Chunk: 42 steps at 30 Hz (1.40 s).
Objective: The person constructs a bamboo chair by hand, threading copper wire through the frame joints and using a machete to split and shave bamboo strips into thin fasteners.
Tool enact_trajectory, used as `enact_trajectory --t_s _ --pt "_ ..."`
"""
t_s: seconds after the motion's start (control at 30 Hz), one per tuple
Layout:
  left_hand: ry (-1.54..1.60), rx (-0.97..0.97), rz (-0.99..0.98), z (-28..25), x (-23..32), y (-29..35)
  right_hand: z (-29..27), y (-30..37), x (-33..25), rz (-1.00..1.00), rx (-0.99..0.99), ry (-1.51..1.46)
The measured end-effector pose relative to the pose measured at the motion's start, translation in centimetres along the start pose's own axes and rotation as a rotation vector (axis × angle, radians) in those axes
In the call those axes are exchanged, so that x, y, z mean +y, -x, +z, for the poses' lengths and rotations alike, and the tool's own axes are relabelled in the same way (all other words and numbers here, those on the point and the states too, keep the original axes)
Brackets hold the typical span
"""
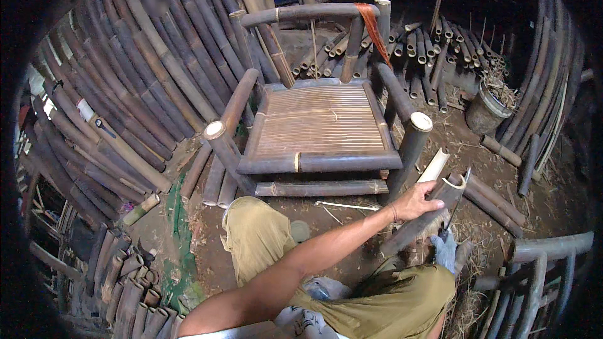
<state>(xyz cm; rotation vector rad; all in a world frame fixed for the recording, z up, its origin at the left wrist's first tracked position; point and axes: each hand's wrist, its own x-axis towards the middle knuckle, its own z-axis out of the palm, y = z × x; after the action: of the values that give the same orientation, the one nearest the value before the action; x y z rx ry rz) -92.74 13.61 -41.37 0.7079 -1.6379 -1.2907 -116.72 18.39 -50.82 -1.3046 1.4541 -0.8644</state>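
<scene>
My bare left hand (419, 203) reaches across to the right and grips a dark, split length of bamboo (411, 233). The bamboo lies tilted, its pale, curved cut end pointing away from me. In my gloved right hand (445, 251), beside my right knee, is a knife (458, 204) with a long thin blade. The blade points up and away, close along the bamboo's right side; whether it touches cannot be made out. Just beyond my left hand lies a pale split bamboo piece (434, 164), hollow side showing.
A bamboo chair (323, 162) with a slatted seat stands ahead, an orange strip (375, 32) hanging from its back. Long bamboo poles (151, 50) lean at left. Cut bamboo lengths (430, 47) are piled behind the chair. A bucket (487, 110) and a bamboo frame (553, 248) stand at right.
</scene>
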Motion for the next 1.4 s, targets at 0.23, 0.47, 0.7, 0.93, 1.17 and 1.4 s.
enact_trajectory --t_s 0.23,0.47,0.7,0.93,1.17,1.4 --pt "-0.334 0.491 -0.021 -3.8 -6.5 4.3 -6.3 2.3 12.7 0.103 0.386 0.307" --pt "-0.494 0.460 0.041 -5.0 -9.5 3.6 -7.2 13.2 8.8 0.211 0.427 0.142" --pt "-0.218 0.380 -0.164 -6.5 -7.4 1.7 -2.5 13.4 3.0 0.261 0.448 0.464" --pt "-0.130 0.213 -0.140 -2.1 -9.2 -1.6 -0.7 12.4 2.4 0.278 0.529 0.318" --pt "-0.088 0.256 -0.226 -2.8 -9.8 -1.6 1.3 9.5 2.4 0.346 0.259 0.299" --pt "-0.164 0.387 -0.147 -2.5 -7.8 -0.9 3.3 8.3 6.8 0.320 0.011 0.635"
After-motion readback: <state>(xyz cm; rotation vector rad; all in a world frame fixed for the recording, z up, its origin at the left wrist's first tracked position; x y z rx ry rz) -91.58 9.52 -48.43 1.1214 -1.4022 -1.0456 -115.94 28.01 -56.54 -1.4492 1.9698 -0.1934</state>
